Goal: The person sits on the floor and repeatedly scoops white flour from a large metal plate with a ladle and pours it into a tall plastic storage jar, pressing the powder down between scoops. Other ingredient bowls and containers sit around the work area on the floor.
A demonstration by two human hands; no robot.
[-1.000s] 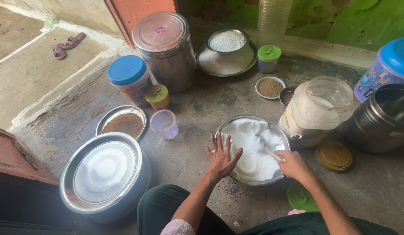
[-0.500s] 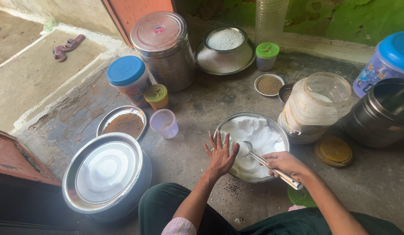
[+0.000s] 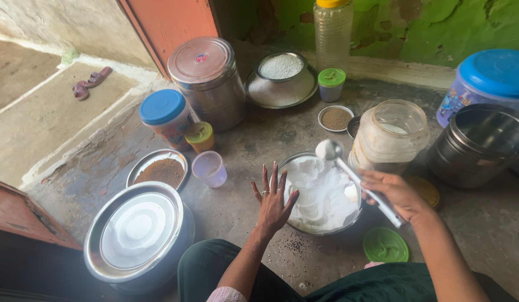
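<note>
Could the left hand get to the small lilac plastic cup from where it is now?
Probably yes. The left hand rests open on the rim of the steel bowl of white flour, and the lilac cup stands just to its left on bare floor with nothing between them.

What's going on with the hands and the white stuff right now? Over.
Right hand grips metal spoon, heaped white, raised over bowl of white powder. Left hand flat, fingers spread, at bowl's rim. Open plastic jar close behind spoon.
</note>
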